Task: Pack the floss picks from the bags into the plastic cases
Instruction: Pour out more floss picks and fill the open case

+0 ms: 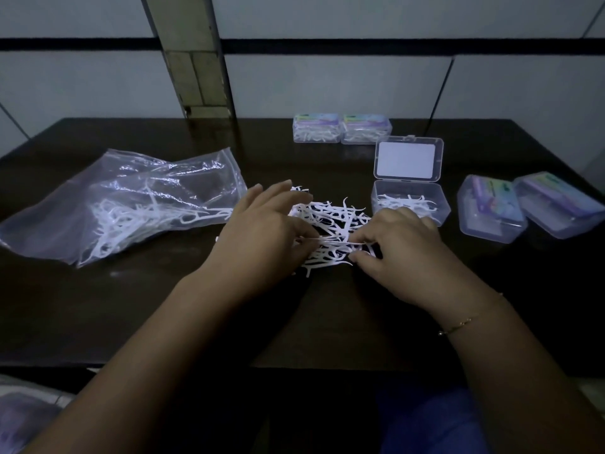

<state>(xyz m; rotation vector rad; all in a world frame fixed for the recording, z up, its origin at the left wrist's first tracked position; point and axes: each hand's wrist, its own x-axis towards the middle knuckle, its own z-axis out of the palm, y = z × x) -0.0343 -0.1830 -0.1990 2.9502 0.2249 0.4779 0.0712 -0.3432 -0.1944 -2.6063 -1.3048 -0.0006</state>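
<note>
A loose pile of white floss picks [334,221] lies mid-table on the dark tabletop [163,306]. My left hand [262,237] rests on the pile's left side, thumb and fingers pinching some picks. My right hand [399,250] is on the pile's right side, fingertips pinching picks too. Just behind my right hand stands an open clear plastic case [411,196], lid up, with a few picks inside. A clear plastic bag [124,204] holding more picks lies to the left.
Two closed, filled cases [342,128] sit at the back. Two more closed cases [530,204] lie at the right near the table edge. A wall with a pillar [193,60] stands behind the table. Something bag-like shows at the bottom left corner [23,417].
</note>
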